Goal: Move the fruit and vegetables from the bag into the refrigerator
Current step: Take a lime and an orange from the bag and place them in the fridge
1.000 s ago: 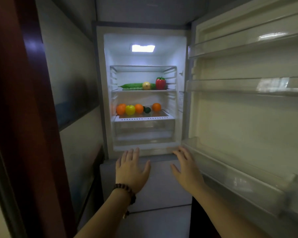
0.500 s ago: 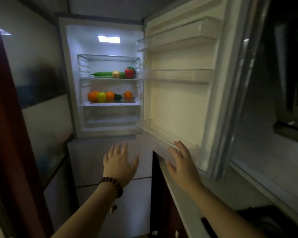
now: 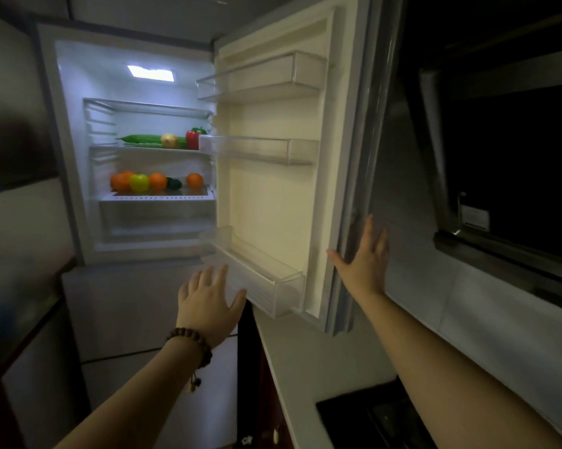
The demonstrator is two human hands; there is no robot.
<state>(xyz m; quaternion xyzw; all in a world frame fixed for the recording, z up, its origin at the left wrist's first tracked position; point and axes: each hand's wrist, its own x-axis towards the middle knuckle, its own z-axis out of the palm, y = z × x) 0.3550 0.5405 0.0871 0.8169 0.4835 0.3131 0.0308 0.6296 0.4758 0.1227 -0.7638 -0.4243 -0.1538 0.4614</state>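
White door [image 3: 273,196]: right hand [image 3: 365,260] flat on its edge, fingers straight.
Risk: slamming may roll the oranges [image 3: 158,180].
Left hand [image 3: 208,303]: spread, apparently holding nothing.

The room is dim; nearly all light comes from the lamp [image 3: 151,72] in the ceiling of the open fridge [image 3: 79,157]. It washes the shelves below it bluish-white and lights the inner face of the door [image 3: 273,196] to its right a warm cream. Far right of the lamp the window [image 3: 516,157] is almost black. Straight edges bow outward (wide-angle lens), and the picture is soft and slightly smeared, most of all left of the fridge.
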